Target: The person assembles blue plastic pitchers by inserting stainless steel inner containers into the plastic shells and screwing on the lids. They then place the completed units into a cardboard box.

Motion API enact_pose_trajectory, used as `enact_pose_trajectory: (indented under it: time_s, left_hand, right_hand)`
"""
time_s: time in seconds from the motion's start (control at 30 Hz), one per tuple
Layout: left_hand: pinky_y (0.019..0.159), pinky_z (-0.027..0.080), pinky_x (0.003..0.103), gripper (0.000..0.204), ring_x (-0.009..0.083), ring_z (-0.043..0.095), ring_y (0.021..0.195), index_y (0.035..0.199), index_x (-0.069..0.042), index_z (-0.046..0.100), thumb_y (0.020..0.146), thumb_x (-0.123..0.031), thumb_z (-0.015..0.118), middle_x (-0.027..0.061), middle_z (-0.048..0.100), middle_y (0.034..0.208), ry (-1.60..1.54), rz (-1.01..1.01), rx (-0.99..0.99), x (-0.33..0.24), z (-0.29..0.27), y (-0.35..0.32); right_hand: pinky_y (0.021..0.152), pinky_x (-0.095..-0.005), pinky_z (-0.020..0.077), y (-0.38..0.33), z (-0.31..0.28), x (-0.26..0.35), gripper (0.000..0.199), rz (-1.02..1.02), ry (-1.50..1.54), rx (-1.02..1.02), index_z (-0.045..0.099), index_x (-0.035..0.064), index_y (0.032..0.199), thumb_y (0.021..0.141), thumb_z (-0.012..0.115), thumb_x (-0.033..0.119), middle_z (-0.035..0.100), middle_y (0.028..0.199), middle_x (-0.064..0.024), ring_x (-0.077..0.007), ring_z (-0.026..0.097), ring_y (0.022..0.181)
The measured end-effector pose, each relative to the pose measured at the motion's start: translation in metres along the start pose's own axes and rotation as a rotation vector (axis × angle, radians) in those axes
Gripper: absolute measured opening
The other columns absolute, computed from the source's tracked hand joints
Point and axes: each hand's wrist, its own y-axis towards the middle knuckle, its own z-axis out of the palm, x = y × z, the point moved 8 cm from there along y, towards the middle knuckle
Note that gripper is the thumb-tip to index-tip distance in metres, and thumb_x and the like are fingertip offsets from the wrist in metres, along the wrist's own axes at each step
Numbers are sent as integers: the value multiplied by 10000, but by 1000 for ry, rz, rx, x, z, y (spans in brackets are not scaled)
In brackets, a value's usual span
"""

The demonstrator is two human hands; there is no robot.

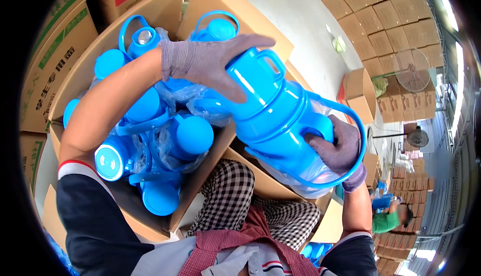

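Note:
A large blue water jug (275, 120) lies tilted in front of me, its lid toward the upper left and clear plastic around its lower end. My left hand (213, 63), in a grey glove, spans the lid (254, 75) between thumb and fingers. On the jug's lower right side, my right hand (338, 145), also gloved, has its fingers curled at the side grip. A blue carrying loop (358, 125) arches around that hand. Left of the jug, an open carton (195, 191) holds several similar blue jugs (193, 133), some wrapped in clear plastic.
Printed cartons (60, 70) stand at the left. Tall stacks of brown boxes (391, 20) rise at the far right, with a standing fan (417, 136) below them. A person in green (388, 221) is at the lower right. Pale floor (295, 15) shows beyond the carton.

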Motion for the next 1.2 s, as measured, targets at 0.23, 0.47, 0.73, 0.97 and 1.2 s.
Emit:
enact_pose_trajectory:
  time_s: [0.23, 0.47, 0.73, 0.97, 1.2]
  left_hand:
    - [974, 476, 470, 849, 361, 444, 1297, 1519, -101, 99, 904, -474, 550, 216, 434, 1413, -687, -744, 433, 29, 61, -37]
    - [900, 516, 409, 777, 321, 533, 1186, 1432, -53, 353, 859, -520, 592, 219, 437, 1398, -466, -648, 234, 59, 41, -66]
    - [1085, 239, 602, 778, 399, 313, 1372, 1465, -212, 318, 822, -560, 586, 177, 304, 1512, 1075, -1194, 28, 259, -94, -155]
    - [1045, 368, 462, 688, 344, 449, 1283, 1425, -124, 404, 862, -442, 639, 166, 416, 1434, 638, -356, -434, 141, -38, -54]
    - [1081, 331, 361, 720, 226, 427, 1271, 1466, -45, 307, 902, -373, 609, 129, 465, 1373, -988, -1, 331, -191, 253, 68]
  right_hand:
    - [616, -362, 506, -33, 45, -23, 332, -26, 15, 28, 674, 33, 876, 690, 779, 287, 653, 746, -171, -295, 652, 668]
    - [599, -391, 483, -61, 55, -25, 342, -137, -19, 30, 650, 5, 826, 598, 792, 217, 633, 730, -178, -341, 629, 644]
    - [509, -323, 427, -121, 35, -85, 336, 189, 397, -252, 598, -2, 711, 596, 784, 252, 580, 622, -87, -212, 587, 543]
    - [655, -298, 455, -249, 16, -168, 405, 394, 409, -538, 639, 10, 911, 776, 700, 387, 630, 790, -93, -162, 608, 742]
    - [814, -329, 485, -344, 173, -275, 369, 669, 424, -398, 659, 44, 1062, 865, 621, 353, 670, 949, -149, -198, 626, 942]
